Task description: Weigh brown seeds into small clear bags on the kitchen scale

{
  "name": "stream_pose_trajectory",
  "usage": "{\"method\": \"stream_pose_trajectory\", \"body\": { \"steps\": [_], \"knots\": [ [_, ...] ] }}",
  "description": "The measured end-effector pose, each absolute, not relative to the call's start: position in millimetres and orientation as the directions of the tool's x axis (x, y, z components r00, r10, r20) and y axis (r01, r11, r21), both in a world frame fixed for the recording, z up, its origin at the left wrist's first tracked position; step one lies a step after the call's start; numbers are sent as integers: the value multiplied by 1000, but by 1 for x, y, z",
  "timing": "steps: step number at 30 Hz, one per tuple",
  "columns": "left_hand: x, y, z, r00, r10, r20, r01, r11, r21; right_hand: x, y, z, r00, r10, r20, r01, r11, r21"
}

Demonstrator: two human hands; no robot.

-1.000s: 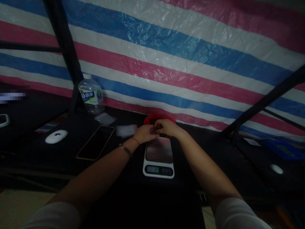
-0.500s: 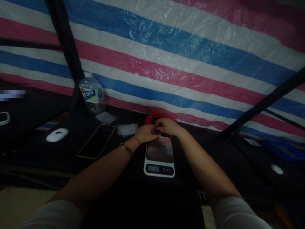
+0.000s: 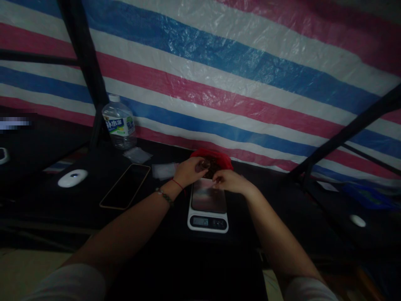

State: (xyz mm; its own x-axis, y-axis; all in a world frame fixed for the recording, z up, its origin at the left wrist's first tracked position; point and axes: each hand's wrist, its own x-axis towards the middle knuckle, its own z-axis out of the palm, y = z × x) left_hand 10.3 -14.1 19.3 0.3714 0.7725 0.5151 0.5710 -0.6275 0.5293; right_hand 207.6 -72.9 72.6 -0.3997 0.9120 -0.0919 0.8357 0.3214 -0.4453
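Note:
My left hand (image 3: 188, 170) is curled around a small round see-through cup (image 3: 205, 164), held over the red plastic bag (image 3: 224, 158). Small dark brown pieces (image 3: 214, 164) fill the bag; their kind is too dim to make out. Fingertips of my right hand (image 3: 230, 181) are pinched together low over the metal plate of a white kitchen scale (image 3: 207, 228). Whatever they hold is too small and dark to name. The scale's display is lit, but its digits are hard to read.
Left of the scale lie clear zip bags (image 3: 164, 171), a phone (image 3: 125, 186) and a white computer mouse (image 3: 73, 178). A large clear bottle (image 3: 119, 123) stands behind them. Black frame bars (image 3: 82, 46) and a striped tarp (image 3: 219, 90) close off the back.
My hands were together over the bag's front edge. Now my right hand has come down toward me over the scale plate, while the left stays at the bag with the cup showing.

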Motion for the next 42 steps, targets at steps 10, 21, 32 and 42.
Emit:
{"method": "stream_pose_trajectory", "body": {
  "steps": [10,21,32,42],
  "knots": [
    [11,-10,13,454,794,404,601,-608,519,206,-68,70,-253,932,259,757,357,-548],
    [8,-12,19,392,816,426,621,-576,532,215,-17,60,-296,928,227,834,367,-413],
    [3,-5,19,325,818,474,625,-562,542,199,13,41,-418,894,-160,899,381,-218],
    [-4,-2,23,451,790,415,595,-613,520,217,-9,68,-339,922,-186,940,326,-97]
  ]
}}
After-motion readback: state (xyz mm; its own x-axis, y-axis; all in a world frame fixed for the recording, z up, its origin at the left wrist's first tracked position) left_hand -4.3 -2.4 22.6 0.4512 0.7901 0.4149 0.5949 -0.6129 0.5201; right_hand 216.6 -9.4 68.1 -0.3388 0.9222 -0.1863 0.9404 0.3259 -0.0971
